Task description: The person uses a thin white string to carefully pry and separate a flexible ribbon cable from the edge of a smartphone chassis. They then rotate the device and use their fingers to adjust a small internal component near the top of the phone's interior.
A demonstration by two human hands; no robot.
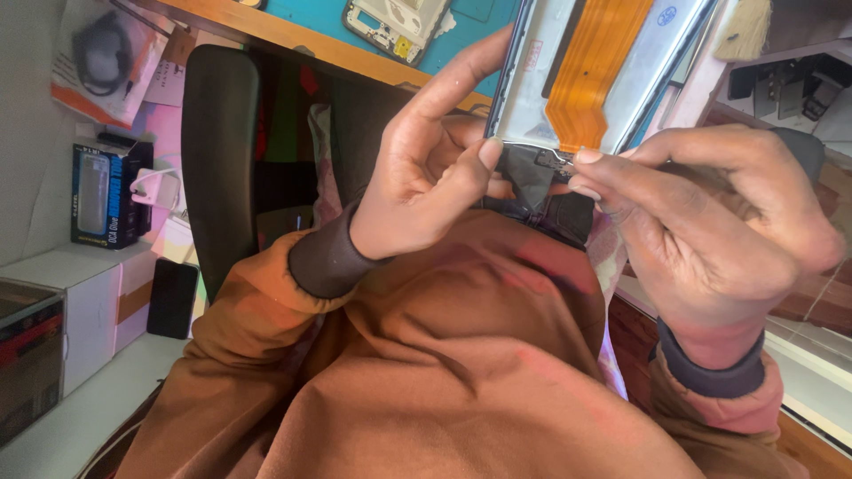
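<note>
The phone panel (603,62) sits at about one o'clock in the view, held up in front of the chest and tilted so its upper end runs out past the top edge. It shows its inner side: a pale silvery back with a dark thin rim, and a wide orange ribbon cable (593,66) running down its middle to a small connector at the lower edge. A flap of black tape (531,173) (or thin film, hard to tell which) hangs from that lower edge.

The left hand (426,177) comes in from nine o'clock, its grip pressed on the panel: thumb tip on the lower corner by the black flap, forefinger laid up along the panel's left rim. The right hand (710,222) reaches in from three o'clock, its fingertips pinched together at the cable's connector.

Behind the panel, at twelve o'clock, a worktop (293,35) with a teal mat carries a bare phone frame (395,22). A black chair back (217,151) stands at ten o'clock.
</note>
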